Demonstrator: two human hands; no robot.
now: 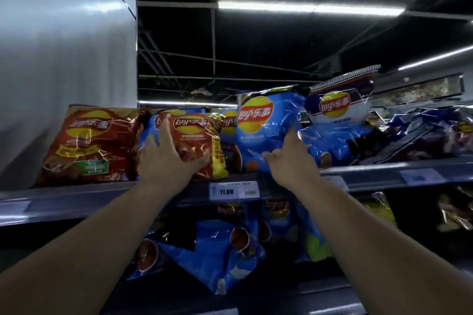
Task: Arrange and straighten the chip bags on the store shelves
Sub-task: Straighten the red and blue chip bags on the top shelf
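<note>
Chip bags stand along the top shelf (76,197). My left hand (166,158) lies flat, fingers spread, on the front of a small red bag (197,135) with a yellow side. My right hand (289,158) grips the lower edge of a blue bag (266,123), which stands higher than its neighbours. A large red bag (89,143) leans at the far left. A dark blue and white bag (337,107) tilts behind the blue one.
Dark purple bags (422,138) lie slumped at the right of the top shelf. A price tag (234,190) reading 11.80 sits on the shelf rail. On the shelf below, blue bags (217,250) lie tumbled. A grey wall panel (64,59) rises at the left.
</note>
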